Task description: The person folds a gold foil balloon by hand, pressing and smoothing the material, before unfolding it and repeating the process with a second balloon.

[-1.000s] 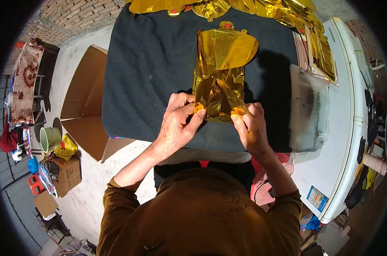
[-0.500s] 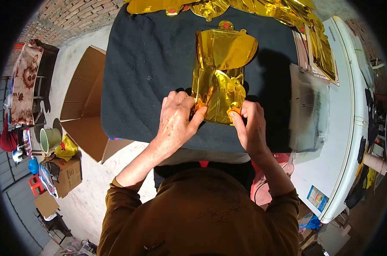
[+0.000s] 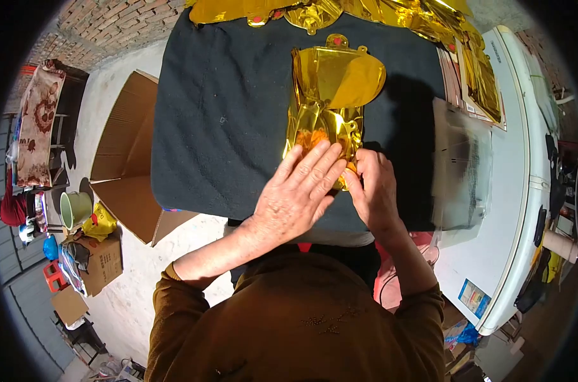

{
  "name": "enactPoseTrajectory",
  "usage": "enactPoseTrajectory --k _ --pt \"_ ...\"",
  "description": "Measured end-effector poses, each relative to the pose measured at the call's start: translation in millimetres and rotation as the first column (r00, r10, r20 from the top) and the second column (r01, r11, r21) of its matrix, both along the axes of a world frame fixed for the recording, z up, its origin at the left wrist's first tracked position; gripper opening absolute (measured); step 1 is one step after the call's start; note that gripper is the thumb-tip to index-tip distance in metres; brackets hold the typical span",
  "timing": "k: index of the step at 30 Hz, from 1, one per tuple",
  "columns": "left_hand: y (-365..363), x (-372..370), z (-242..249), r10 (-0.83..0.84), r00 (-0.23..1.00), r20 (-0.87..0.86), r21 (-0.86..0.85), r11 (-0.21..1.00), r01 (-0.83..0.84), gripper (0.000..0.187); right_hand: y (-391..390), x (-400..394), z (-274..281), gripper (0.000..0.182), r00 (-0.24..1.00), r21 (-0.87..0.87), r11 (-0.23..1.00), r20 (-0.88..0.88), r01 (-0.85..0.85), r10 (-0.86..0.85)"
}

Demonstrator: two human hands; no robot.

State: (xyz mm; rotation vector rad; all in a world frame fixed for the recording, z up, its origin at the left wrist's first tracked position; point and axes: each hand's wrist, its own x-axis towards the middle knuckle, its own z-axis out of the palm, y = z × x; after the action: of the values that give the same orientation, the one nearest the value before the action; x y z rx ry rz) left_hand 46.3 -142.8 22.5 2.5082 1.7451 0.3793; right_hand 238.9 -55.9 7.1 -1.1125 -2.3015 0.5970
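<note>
Far left: patterned cloth (image 3: pixel 39 121) draped over furniture, green bucket (image 3: pixel 75 207) on the floor, open cardboard box (image 3: pixel 131 159) against the table edge.

Dark mat (image 3: pixel 225 114) covers the table. Gold foil balloon (image 3: pixel 330 108) lies flat on it, centre-right, its rounded top away from the person, its lower end folded up and crumpled.

Left hand (image 3: pixel 298 197): fully open, fingers straight and slightly spread, palm down, pressing flat on the folded lower end of the balloon. It grips nothing; contact by palm and fingers only.

Right hand (image 3: pixel 375 191): fingers curled, thumb and fingertips pinching the balloon's lower right edge, just beside the left hand's fingertips. The 2 hands touch or nearly touch; cannot tell which.

More gold foil (image 3: pixel 340 11) is piled along the far edge of the mat. Right: clear plastic sleeves (image 3: pixel 462 165) on a white chest (image 3: pixel 505 210). A small label (image 3: pixel 474 297) sits near its corner; print too small to read.
</note>
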Motion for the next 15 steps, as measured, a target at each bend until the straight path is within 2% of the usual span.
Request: enactPoseTrajectory --k 2,7,10,13,15 --pt "-0.2 3.0 -6.2 0.003 1.0 0.023 -0.079 0.997 -0.001 0.083 0.4 -0.7 1.9 0.028 1.0 -0.008 1.0 0.013 -0.001 0.001" --pt "-3.5 3.4 -15.2 0.037 0.999 0.008 -0.072 0.997 -0.037 0.095 1.3 0.5 3.5 0.027 0.999 -0.012 1.0 0.049 -0.004 0.004" --pt "-3.5 3.1 -14.3 0.037 0.999 0.012 -0.083 0.996 -0.036 0.097 9.2 2.8 9.5 0.024 0.991 -0.072 0.996 -0.127 -0.043 0.034" --pt "-3.6 3.5 -14.1 0.041 0.998 0.042 -0.089 0.995 -0.037 0.099 34.6 2.4 16.8 0.021 0.985 0.113 0.993 -0.17 0.039 -0.019" --pt "-4.1 4.0 -14.6 0.043 0.999 0.021 -0.087 0.995 -0.041 0.098 56.0 -0.7 17.1 0.02 0.981 0.078 0.993 -0.178 0.093 -0.078"
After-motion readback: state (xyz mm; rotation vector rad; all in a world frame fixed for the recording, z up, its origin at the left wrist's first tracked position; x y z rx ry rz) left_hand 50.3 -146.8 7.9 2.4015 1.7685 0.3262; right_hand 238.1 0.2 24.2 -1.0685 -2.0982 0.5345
